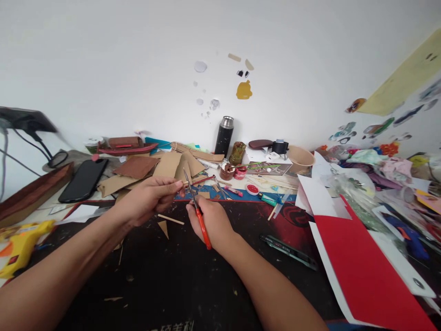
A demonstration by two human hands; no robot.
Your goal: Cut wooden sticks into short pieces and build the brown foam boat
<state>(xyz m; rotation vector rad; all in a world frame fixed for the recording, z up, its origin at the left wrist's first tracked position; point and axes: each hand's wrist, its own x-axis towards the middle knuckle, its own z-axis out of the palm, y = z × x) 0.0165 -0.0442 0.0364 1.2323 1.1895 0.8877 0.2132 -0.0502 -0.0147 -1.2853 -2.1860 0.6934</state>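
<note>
Over the tabletop (155, 285), toward its back edge, the left fingers (177, 185) pinch a thin strip (186, 184), probably light and snappable, best held close beside the blades; the right fingers (192, 216) clasp stiff, orange-handled scissors (202, 225) firmly

flask (223, 138) behind scissors (199, 215) | glue gun (25, 248) far left | utility knife (288, 251) on mat (148, 289), right

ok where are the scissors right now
In the head view, the scissors are just left of the picture's centre, held in the right hand over the dark mat, their blades just right of the left hand.
</note>
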